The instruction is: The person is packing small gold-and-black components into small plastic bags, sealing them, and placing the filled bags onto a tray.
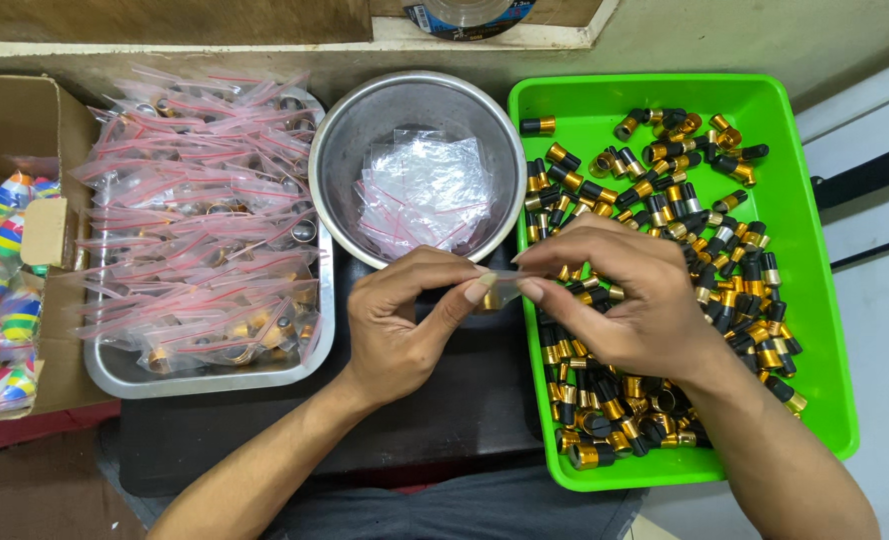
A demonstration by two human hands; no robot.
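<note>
My left hand (pixel 405 325) and my right hand (pixel 620 295) meet in the middle, both pinching a small clear zip bag (pixel 503 291) between thumbs and fingertips. A gold-coloured part seems to sit inside the bag. My right hand hovers over a bright green tray (pixel 815 300) filled with several small black-and-gold cylindrical parts (pixel 685 200). Just beyond my fingers stands a round metal bowl (pixel 350 150) holding several empty clear zip bags (pixel 425 195).
A rectangular metal tray (pixel 205 375) at left is piled with several filled zip bags with red strips (pixel 200 210). A cardboard box (pixel 35 120) at far left holds multicoloured striped balls in bags (pixel 5 300). A dark surface (pixel 445 400) lies under my hands.
</note>
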